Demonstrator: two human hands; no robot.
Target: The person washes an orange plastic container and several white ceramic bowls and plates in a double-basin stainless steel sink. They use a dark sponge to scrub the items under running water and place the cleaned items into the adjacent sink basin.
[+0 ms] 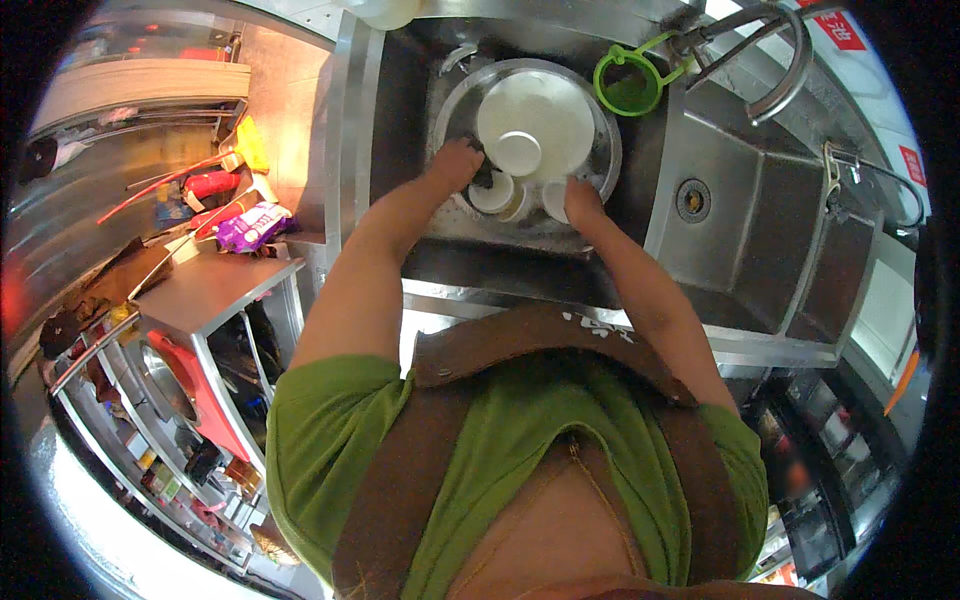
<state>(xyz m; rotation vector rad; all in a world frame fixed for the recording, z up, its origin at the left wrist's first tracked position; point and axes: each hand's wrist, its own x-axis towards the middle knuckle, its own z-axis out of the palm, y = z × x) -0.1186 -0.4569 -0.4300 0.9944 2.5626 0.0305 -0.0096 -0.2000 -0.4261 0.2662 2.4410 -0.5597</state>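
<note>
In the left sink basin stands a wide round metal bowl (pixel 609 154) holding a large white round dish (pixel 536 97) and several small white cups or bowls, one of them (pixel 518 154) near its middle. My left hand (pixel 457 163) is at the bowl's left side, its fingers around a dark scrubber or cloth (pixel 482 174). Close by it lies a small white bowl (pixel 492 195). At the lower right of the metal bowl, my right hand (pixel 583 202) grips the edge of another small white bowl (pixel 554 201).
A green ring-shaped strainer (pixel 628 82) hangs at the basin's back right corner, beneath a curved metal faucet (pixel 799 67). To the right is a second basin with a drain (pixel 693 200). The steel rim (pixel 349 135) borders the left side; a steel table (pixel 217 289) stands farther left.
</note>
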